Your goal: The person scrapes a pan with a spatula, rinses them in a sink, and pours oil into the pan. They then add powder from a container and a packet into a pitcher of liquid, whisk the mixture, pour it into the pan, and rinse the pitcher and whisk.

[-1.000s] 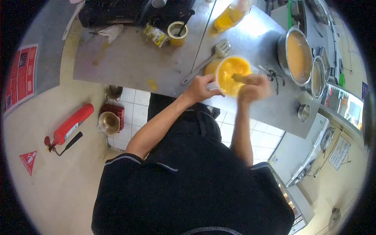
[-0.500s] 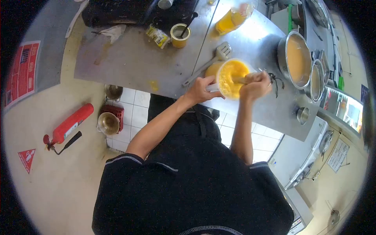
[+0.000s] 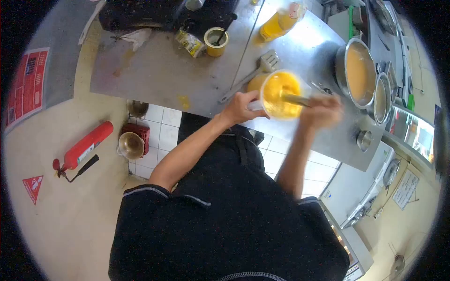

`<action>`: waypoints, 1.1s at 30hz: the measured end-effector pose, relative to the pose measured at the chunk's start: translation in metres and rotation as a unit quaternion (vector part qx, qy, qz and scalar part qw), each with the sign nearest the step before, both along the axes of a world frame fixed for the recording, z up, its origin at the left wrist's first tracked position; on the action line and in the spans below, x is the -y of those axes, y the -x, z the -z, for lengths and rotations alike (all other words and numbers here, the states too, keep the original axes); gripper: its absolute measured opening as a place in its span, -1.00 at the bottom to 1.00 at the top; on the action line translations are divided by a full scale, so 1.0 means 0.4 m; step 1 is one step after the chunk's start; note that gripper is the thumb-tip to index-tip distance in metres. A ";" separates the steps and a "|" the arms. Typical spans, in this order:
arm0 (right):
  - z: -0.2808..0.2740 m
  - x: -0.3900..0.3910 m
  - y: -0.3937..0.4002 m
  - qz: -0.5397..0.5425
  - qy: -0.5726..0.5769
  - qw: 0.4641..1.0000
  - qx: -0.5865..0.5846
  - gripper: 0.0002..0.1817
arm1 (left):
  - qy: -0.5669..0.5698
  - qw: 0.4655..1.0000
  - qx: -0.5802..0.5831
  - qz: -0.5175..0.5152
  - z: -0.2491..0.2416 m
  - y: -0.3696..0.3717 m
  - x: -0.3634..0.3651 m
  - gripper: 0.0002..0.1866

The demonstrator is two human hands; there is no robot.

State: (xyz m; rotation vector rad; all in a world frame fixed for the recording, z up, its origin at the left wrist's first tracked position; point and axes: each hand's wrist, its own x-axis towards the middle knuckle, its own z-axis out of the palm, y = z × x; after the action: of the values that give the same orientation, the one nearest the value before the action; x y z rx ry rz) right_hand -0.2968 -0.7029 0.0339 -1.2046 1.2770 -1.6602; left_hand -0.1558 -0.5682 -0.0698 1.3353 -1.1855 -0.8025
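Note:
A translucent plastic jug (image 3: 254, 84) of thick yellow liquid (image 3: 276, 107) is tilted toward me at the front of the steel table. My left hand (image 3: 242, 108) is closed around its white handle. A utensil with a greyish handle (image 3: 296, 99) reaches into the liquid; its working end is hidden there. My right hand (image 3: 322, 112), smeared by motion, grips the other end of that handle at the jug's right. Just behind the jug lies a slotted spatula (image 3: 247, 80), its head pointing away from me.
A bottle of yellow liquid (image 3: 274, 29) stands farther back. Left of it are a tin (image 3: 215, 50) with a black-handled utensil and a yellow packet (image 3: 190, 43). Metal bowls (image 3: 341, 77) with orange-beige contents sit right, near a small metal cup (image 3: 364, 140). A fire extinguisher (image 3: 89, 144) hangs left.
My right hand has moved to the right and slightly down, drawing the utensil partly out, so more of its handle shows. My left hand stays on the jug's handle.

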 end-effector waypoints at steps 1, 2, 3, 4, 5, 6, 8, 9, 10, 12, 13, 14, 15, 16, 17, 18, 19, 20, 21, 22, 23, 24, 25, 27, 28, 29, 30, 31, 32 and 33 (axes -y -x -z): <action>-0.135 -0.041 -0.020 -0.061 -0.049 0.969 0.235 -0.61 | 0.009 1.000 0.007 -0.001 0.000 -0.001 0.003 -0.46; -0.094 -0.033 0.043 -0.141 0.014 0.943 0.302 -0.60 | 0.016 1.000 0.008 -0.002 -0.003 0.010 -0.008 -0.46; -0.024 -0.041 0.037 -0.093 -0.033 0.971 0.219 -0.61 | 0.011 1.000 -0.009 -0.002 -0.008 0.013 -0.012 -0.46; 0.057 -0.033 0.007 -0.043 -0.074 0.987 0.135 -0.62 | 0.010 1.000 -0.025 -0.001 -0.013 0.013 -0.009 -0.46; 0.071 -0.034 -0.025 0.009 -0.116 0.992 0.050 -0.62 | 0.007 0.999 -0.041 0.000 -0.013 0.016 -0.009 -0.46; 0.040 -0.017 -0.001 0.020 -0.045 0.994 -0.096 -0.65 | 0.012 0.999 -0.029 -0.004 -0.012 0.019 -0.006 -0.46; -0.054 -0.023 0.027 -0.106 0.014 0.976 0.190 -0.66 | 0.017 1.000 -0.003 -0.011 0.002 0.016 -0.006 -0.46; -0.072 -0.032 0.044 -0.143 0.024 0.945 0.295 -0.59 | 0.001 1.000 -0.004 -0.005 0.005 0.025 -0.024 -0.45; 0.011 -0.026 0.043 -0.015 0.092 0.996 0.012 -0.60 | -0.008 1.000 -0.002 0.000 0.008 0.026 -0.025 -0.45; 0.107 -0.008 -0.013 0.041 -0.038 0.997 -0.054 -0.58 | -0.014 1.000 0.006 0.007 0.009 0.026 -0.007 -0.44; 0.044 -0.003 -0.012 -0.009 -0.049 0.999 0.006 -0.58 | -0.023 1.000 0.008 0.009 0.010 0.031 -0.016 -0.44; -0.064 -0.020 -0.003 -0.087 -0.041 0.984 0.153 -0.57 | -0.028 0.999 0.017 0.009 0.015 0.016 -0.013 -0.43; -0.108 -0.037 0.010 -0.123 -0.025 0.965 0.229 -0.56 | -0.009 1.000 0.005 0.000 0.015 0.010 -0.011 -0.43; -0.094 -0.062 -0.044 0.006 0.070 0.998 0.008 -0.54 | 0.006 1.000 -0.014 -0.008 0.011 0.023 -0.013 -0.43; -0.009 -0.039 -0.028 0.022 0.045 0.999 0.002 -0.55 | 0.029 0.999 -0.030 -0.018 0.008 0.029 -0.006 -0.42; 0.075 -0.016 -0.012 0.037 0.019 0.999 -0.004 -0.55 | 0.023 0.999 -0.031 -0.011 0.007 0.025 0.005 -0.43; 0.075 -0.018 -0.019 0.027 -0.087 0.996 -0.016 -0.55 | 0.010 0.999 -0.036 -0.006 0.008 0.029 -0.002 -0.43; 0.006 -0.020 -0.007 -0.020 -0.061 0.995 0.080 -0.56 | -0.004 0.999 -0.037 -0.003 0.012 0.023 -0.007 -0.44; -0.077 -0.023 0.012 -0.063 -0.036 0.982 0.176 -0.58 | -0.007 1.000 -0.023 -0.003 0.017 0.007 -0.003 -0.44; -0.099 -0.034 0.036 -0.107 -0.021 0.945 0.308 -0.59 | -0.016 1.000 -0.018 0.000 0.017 0.012 -0.010 -0.45; -0.041 -0.041 0.037 -0.043 -0.026 0.980 0.190 -0.59 | -0.020 1.000 -0.015 0.001 0.009 0.022 -0.009 -0.45; 0.073 -0.025 0.007 0.017 -0.019 0.997 0.077 -0.59 | -0.007 1.000 -0.005 -0.008 -0.013 0.019 -0.009 -0.45; 0.135 -0.018 -0.015 0.081 -0.015 0.996 -0.036 -0.58 | -0.004 1.000 0.000 -0.006 -0.009 0.014 0.002 -0.45; -0.034 -0.007 -0.032 -0.051 -0.055 0.992 0.102 -0.59 | -0.014 1.000 0.006 0.000 0.010 0.019 -0.010 -0.45; -0.107 -0.008 0.004 -0.086 -0.023 0.979 0.185 -0.59 | -0.006 1.000 0.002 -0.001 0.010 0.014 -0.010 -0.45; -0.140 -0.013 0.028 -0.123 0.009 0.957 0.263 -0.60 | 0.001 1.000 -0.004 -0.004 0.005 0.014 -0.009 -0.45; -0.111 -0.029 -0.013 -0.013 0.033 0.986 0.164 -0.59 | 0.011 1.000 -0.013 -0.007 -0.002 0.023 -0.009 -0.45; 0.034 -0.008 -0.022 0.109 0.118 0.978 -0.136 -0.58 | 0.003 1.000 -0.016 -0.002 -0.006 0.027 -0.008 -0.45; 0.079 0.010 -0.005 0.039 0.016 0.995 -0.086 -0.59 | -0.002 1.000 -0.014 0.003 -0.008 0.019 -0.004 -0.45; 0.098 0.018 0.015 -0.032 -0.094 0.994 -0.038 -0.59 | -0.014 1.000 -0.015 0.009 -0.010 0.019 -0.010 -0.45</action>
State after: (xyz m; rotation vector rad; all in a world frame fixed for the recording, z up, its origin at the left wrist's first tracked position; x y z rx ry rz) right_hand -0.3030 -0.7102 -0.0052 -1.1905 1.3933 -1.4275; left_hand -0.1633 -0.5641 -0.0657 1.3331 -1.1683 -0.8522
